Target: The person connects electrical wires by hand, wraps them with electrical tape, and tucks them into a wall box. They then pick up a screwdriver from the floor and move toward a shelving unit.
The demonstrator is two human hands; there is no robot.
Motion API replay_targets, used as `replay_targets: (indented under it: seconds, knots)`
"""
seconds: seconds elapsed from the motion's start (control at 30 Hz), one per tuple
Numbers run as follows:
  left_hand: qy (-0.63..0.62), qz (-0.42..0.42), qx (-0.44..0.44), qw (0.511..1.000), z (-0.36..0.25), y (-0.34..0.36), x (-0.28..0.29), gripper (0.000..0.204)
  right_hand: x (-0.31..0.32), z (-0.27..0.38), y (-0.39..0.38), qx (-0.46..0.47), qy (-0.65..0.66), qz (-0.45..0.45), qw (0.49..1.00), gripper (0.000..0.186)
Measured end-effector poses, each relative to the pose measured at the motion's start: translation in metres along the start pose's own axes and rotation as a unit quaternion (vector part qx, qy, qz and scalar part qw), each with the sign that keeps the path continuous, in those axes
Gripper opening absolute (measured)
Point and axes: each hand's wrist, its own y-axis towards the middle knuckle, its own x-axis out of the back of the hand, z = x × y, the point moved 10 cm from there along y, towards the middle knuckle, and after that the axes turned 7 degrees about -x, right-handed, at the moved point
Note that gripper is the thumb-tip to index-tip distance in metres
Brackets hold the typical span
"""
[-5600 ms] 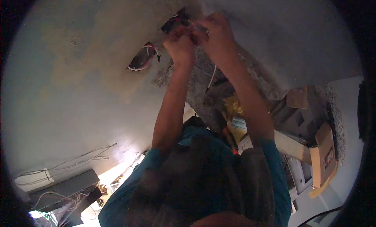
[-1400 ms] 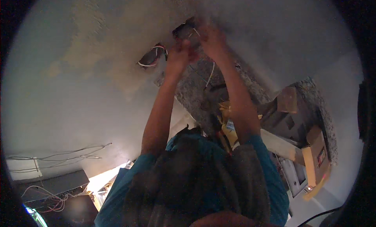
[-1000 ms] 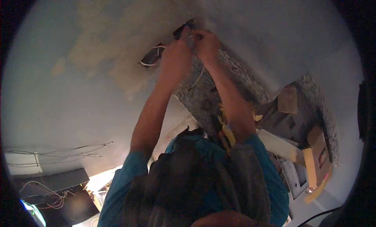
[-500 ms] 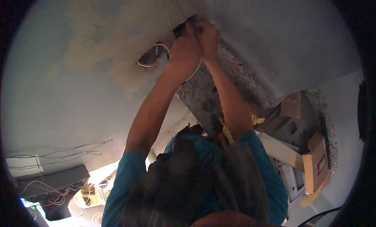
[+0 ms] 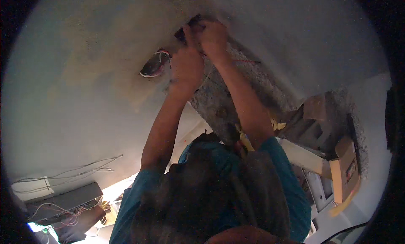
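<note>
Both my arms reach up to a dark rectangular recess [image 5: 180, 35] in the plastered wall. My left hand [image 5: 188, 68] is at its lower edge, one finger stretched up against the dark opening and the others curled. Beside it on the right, my right hand [image 5: 213, 41] has its fingers bent closed at the recess. Whatever the fingers grip is too dark and small to make out. Left of my left hand is a second hole [image 5: 152, 68], with white, red and dark wires [image 5: 148, 76] looping out of it.
A rough grey ledge [image 5: 217, 105] runs below my hands. To the lower right lie an open cardboard box [image 5: 346, 172] and yellow scraps [image 5: 277, 125]. At lower left are a dark shelf-like unit [image 5: 65, 202] with loose wires and grey cables [image 5: 84, 167] along the wall.
The view has shifted slightly, so the recess and hole sit a little further left. My left hand has dropped a bit away from the recess and parted from my right.
</note>
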Motion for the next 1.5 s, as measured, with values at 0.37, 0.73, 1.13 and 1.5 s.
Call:
replay_targets:
  seconds: [0.37,0.73,1.13,1.5]
  knots:
    - [-0.058,-0.029,-0.005,0.998,-0.002,0.002,0.014,0.066,0.007,0.008,-0.02,0.069,0.054,-0.029,0.996,0.025]
    - [-0.079,-0.083,-0.045,0.992,0.003,0.005,0.003,0.058,0.011,-0.009,-0.016,-0.018,0.211,-0.045,0.976,0.012]
    - [-0.049,-0.012,0.0,0.999,-0.006,0.006,-0.017,0.041,0.005,-0.013,-0.006,-0.07,0.188,-0.06,0.978,0.029]
    - [0.031,-0.06,-0.039,0.997,0.005,0.02,-0.019,0.082,-0.001,-0.011,0.003,-0.103,0.141,-0.013,0.985,0.037]
